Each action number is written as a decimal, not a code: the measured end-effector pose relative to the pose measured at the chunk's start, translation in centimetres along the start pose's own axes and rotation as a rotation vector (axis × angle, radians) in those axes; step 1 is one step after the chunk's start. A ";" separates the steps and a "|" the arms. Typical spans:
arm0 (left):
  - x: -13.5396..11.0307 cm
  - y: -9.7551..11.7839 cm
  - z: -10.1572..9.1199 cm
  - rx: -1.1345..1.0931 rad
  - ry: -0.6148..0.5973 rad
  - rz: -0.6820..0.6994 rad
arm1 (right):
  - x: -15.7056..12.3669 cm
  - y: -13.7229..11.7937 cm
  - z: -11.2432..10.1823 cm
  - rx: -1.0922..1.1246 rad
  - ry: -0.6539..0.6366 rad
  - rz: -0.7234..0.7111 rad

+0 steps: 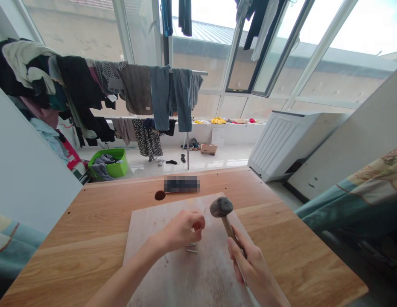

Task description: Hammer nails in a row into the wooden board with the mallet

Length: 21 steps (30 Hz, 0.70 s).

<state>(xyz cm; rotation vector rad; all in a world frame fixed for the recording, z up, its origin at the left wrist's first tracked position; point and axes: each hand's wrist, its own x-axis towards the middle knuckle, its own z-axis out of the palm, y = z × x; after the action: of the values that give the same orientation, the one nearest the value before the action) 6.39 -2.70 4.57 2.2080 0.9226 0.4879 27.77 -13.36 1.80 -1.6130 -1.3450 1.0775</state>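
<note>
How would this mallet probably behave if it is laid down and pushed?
The mallet probably feels head-heavy, because its dark head is much thicker than the handle gripped by the right hand. That rounded head would likely let it roll or pivot. The straight handle looks stiff, not floppy.

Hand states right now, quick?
Left hand: fingers curled over the white board; can't tell whether they're closed on anything.
Right hand: closed, holding the hammer by its handle.
</note>
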 end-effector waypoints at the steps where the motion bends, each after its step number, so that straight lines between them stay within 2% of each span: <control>1: 0.4 -0.8 -0.2 -0.102 0.099 -0.015 | 0.0 0.0 0.0 0.004 0.004 -0.004; 3: 1.2 -2.5 -0.1 -0.227 0.279 -0.064 | 0.0 -0.1 0.1 0.012 0.014 -0.013; 5: 1.8 -3.9 0.3 -0.283 0.363 -0.101 | 0.0 -0.2 0.1 0.019 0.015 -0.014; 8: 2.0 -4.8 1.0 -0.305 0.377 -0.099 | 0.0 -0.6 0.2 0.026 -0.008 -0.002; 16: 1.4 -3.9 1.7 -0.171 0.369 0.013 | -0.2 -1.8 0.6 0.048 -0.035 0.022; 21: 1.6 -4.4 2.0 -0.150 0.371 0.009 | -0.1 -2.4 0.8 0.039 -0.026 0.027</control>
<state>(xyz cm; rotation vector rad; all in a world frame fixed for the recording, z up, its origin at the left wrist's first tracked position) 6.56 -0.18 0.17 2.0214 1.0273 0.9614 26.18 -13.06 3.74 -1.5985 -1.3140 1.1375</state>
